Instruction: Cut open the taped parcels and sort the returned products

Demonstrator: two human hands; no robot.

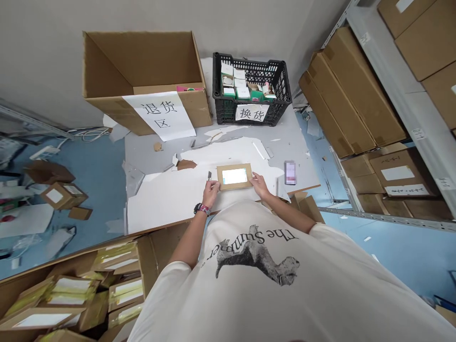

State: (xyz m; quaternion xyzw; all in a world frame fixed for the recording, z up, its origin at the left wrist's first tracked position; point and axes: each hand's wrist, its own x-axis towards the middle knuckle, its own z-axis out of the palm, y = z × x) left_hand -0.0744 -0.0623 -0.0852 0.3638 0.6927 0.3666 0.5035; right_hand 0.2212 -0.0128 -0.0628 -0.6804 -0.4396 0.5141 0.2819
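A small flat cardboard box (220, 174) with a white label lies on the white table covering in front of me. My left hand (211, 193) is closed around a box cutter (209, 176), whose grey end sticks up past the fingers. Its fingertips also touch the box's near left corner. At the other end, my right hand (260, 184) grips the right edge of the box between thumb and fingers. A dark watch and a patterned band sit on my left wrist.
Behind stand a large open carton (142, 61) with a paper sign (162, 116) and a black plastic crate (245, 115) of small boxes. A phone (290, 172) lies to the right. Shelving with cartons (356, 95) flanks the right; labelled parcels (73, 287) fill a box at lower left.
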